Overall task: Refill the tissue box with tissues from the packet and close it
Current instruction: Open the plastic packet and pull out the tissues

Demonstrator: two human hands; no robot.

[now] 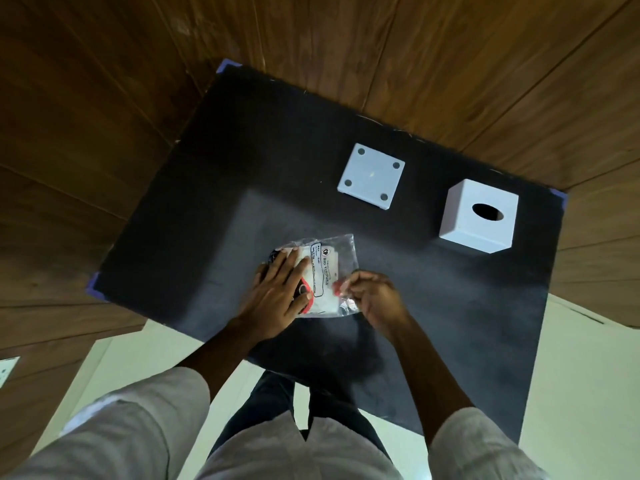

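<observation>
A clear plastic tissue packet (329,263) with printed label lies on the black table (214,202) near its front middle. My left hand (277,292) presses flat on the packet's left part, fingers spread. My right hand (372,296) pinches the packet's right edge with closed fingers. The white cube tissue box (479,216) with an oval slot stands at the right rear, apart from both hands. Its separate white square base plate (371,176), with round pads at its corners, lies left of the box.
The table stands against a wood-panelled wall (104,98). Purple tape marks the table corners (227,65). Pale floor (581,358) shows at the front and right; my legs are below the table's near edge.
</observation>
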